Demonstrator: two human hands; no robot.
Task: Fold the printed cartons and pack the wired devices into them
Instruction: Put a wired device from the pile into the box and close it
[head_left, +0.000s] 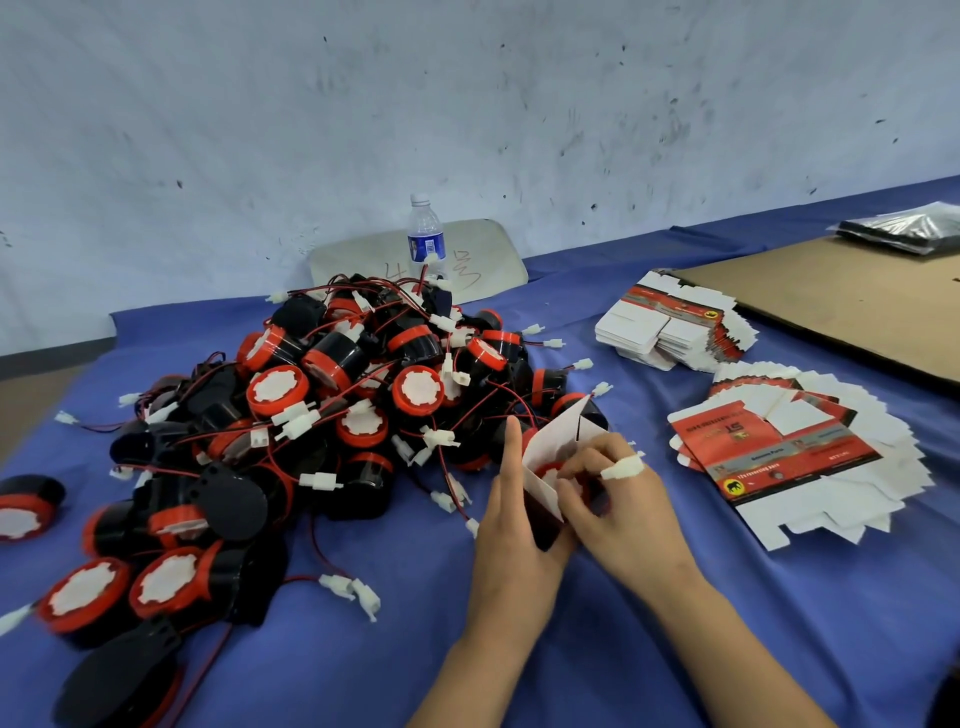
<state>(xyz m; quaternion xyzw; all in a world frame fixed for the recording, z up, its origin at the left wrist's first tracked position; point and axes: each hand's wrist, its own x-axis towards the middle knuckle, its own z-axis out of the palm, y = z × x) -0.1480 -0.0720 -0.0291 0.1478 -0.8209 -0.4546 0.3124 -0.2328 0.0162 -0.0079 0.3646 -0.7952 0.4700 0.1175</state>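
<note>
head view: seating a wired device in its half-folded carton

head camera is showing me the left hand (511, 519) gripping a printed carton (553, 447) from its left side, index finger lying straight up the wall. it is sitting at the front right edge of the pile of devices (332, 405) on the blue-covered table (857, 623). the right hand (623, 499) is curling its fingers at the carton's open mouth, pinching a wired device (549, 472) whose red rim is just showing inside. a white connector (621, 470) is sticking out between its fingers. the carton's top flaps are standing open.

i am judging this as the insertion step, with closing not yet done. to do it well, i am thinking the left hand should be holding the walls square rather than squeezing them, so the round body is sliding in without buckling the card. the lead and connector want tucking in beside or on top of the body before any flap is coming down, otherwise the wire is likely getting trapped in the fold. loose leads from the pile are lying just beside the carton, so i am watching for one snagging and riding in.

flat cartons (779, 457) are lying fanned out to the right, with a second stack (670, 332) behind them.
</note>
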